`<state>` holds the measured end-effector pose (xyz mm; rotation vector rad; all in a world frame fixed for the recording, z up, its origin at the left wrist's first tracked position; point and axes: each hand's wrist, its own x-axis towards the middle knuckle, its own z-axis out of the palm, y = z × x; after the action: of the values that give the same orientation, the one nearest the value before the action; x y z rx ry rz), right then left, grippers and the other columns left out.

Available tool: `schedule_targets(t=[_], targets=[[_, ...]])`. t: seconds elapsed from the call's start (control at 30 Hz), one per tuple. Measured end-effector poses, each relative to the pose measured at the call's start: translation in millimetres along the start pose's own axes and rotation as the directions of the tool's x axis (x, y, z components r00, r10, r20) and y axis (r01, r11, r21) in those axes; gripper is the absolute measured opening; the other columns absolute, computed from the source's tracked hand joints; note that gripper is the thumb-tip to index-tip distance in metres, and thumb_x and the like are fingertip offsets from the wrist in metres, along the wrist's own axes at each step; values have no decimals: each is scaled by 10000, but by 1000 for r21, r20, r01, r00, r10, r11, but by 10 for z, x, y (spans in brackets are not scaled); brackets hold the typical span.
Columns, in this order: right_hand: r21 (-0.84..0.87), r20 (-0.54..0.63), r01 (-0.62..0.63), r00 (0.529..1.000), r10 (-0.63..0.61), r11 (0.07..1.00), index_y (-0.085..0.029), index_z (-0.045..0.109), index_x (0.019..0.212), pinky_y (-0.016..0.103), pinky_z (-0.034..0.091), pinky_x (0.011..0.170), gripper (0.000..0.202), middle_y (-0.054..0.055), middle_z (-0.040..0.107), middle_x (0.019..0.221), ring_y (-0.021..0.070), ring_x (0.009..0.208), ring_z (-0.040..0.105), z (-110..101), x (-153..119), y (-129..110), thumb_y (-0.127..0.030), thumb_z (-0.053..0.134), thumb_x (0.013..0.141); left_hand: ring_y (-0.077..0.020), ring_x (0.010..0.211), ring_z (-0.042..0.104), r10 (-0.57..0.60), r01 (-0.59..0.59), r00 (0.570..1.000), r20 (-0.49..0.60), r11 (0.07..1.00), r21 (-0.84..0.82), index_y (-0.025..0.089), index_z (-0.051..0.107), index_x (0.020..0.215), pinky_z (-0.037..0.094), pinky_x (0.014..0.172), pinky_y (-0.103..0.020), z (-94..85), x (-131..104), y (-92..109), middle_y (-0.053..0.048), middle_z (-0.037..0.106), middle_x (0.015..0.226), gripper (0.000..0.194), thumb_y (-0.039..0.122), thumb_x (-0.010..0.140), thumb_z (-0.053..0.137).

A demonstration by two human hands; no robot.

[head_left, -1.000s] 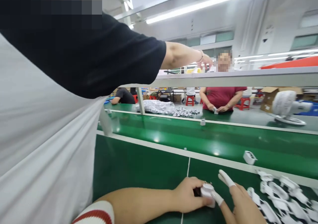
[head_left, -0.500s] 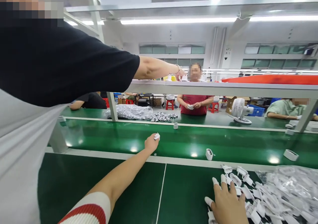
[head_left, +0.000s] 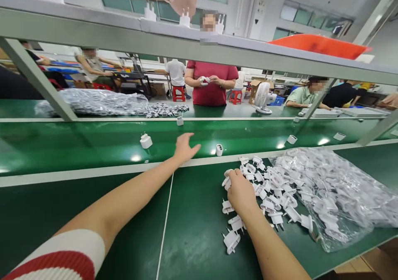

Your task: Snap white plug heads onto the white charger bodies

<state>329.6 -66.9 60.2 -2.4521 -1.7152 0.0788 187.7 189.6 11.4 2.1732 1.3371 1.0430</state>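
My left hand (head_left: 185, 148) reaches over the near edge of the green belt (head_left: 102, 147), its fingers apart and nothing in them. To its left a white charger (head_left: 145, 141) with pins pointing up stands on the belt. A white charger body (head_left: 219, 149) with a dark slot sits to the right of the hand. My right hand (head_left: 241, 191) is closed on a white plug piece (head_left: 226, 180) at the left side of a loose pile of white plug pieces (head_left: 275, 201) on the dark green table.
A clear plastic bag (head_left: 351, 193) of plug pieces lies at the right. Above the belt runs a metal shelf (head_left: 248, 52) with slanted posts; another person's hand (head_left: 183, 0) is over it. A person in a red shirt (head_left: 209, 83) stands across the belt, near a white fan (head_left: 263, 97).
The view has shifted. My left hand has let go of the white charger, which now stands on the belt. My right hand has closed on a plug piece from the pile.
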Motion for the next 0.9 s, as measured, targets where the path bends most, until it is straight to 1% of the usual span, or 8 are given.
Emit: schedule_targets(t=[0.1,0.17,0.3,0.43,0.6,0.67,0.77,0.9], targets=[[58,-72,22,997,-18,998,-208,567,1327,292,364,626,544,100,611,1283,181,829,669,-2,-17,-31,30,444,853,-352,1392,486,58,-51,990,131,997,-52,147,556,1408,393,1183,-529,467,-35,430,-180,558,1468,699,469,839,807],[140,-129,52,991,-34,989,-199,558,1321,292,387,667,532,102,625,1292,201,909,684,19,-14,-31,29,434,857,-329,1294,569,28,-18,986,165,998,-60,148,604,1340,465,1107,-565,685,-45,607,-156,599,1395,539,468,926,733],[301,-184,59,983,-2,952,-194,547,1313,299,419,733,487,83,711,1173,236,990,706,82,11,2,1,465,873,-257,1124,658,-2,19,984,178,995,-95,155,663,1219,568,988,-490,771,-61,681,-110,667,1252,330,394,992,679],[413,-201,133,978,-53,901,-233,599,1279,305,444,763,467,57,736,1129,231,997,708,144,37,37,-40,485,870,-256,1131,661,17,3,990,136,989,-149,169,643,1281,573,993,-489,496,-266,546,-113,662,1276,336,366,1010,656],[669,-256,268,959,-123,693,-221,725,1178,359,482,852,388,78,701,1061,231,976,648,160,36,-37,-140,521,858,-232,1137,678,67,-12,977,204,966,-257,163,593,1334,544,1048,-435,-76,-977,282,-114,685,1291,374,272,979,641],[900,-95,128,991,-98,417,-200,742,1143,336,500,786,329,79,714,1024,207,891,645,138,20,-95,-245,599,851,-235,1143,678,71,13,963,259,951,-309,172,591,1301,529,1064,-417,-309,-1303,191,-100,708,1255,367,300,958,618],[956,86,-40,985,-147,291,-217,702,1258,274,504,687,447,54,746,998,163,819,668,109,1,-177,-341,663,831,-247,1135,677,78,69,931,358,922,-382,212,597,1273,531,1048,-425,-578,-1666,99,-74,718,1247,395,412,934,616],[970,234,-217,955,-180,111,-177,733,1134,226,468,626,462,48,759,921,125,756,653,94,-37,-261,-348,837,718,-249,1148,673,101,123,887,451,889,-441,243,624,1279,527,1054,-425,-727,-1865,74,-60,712,1261,418,433,907,644]])
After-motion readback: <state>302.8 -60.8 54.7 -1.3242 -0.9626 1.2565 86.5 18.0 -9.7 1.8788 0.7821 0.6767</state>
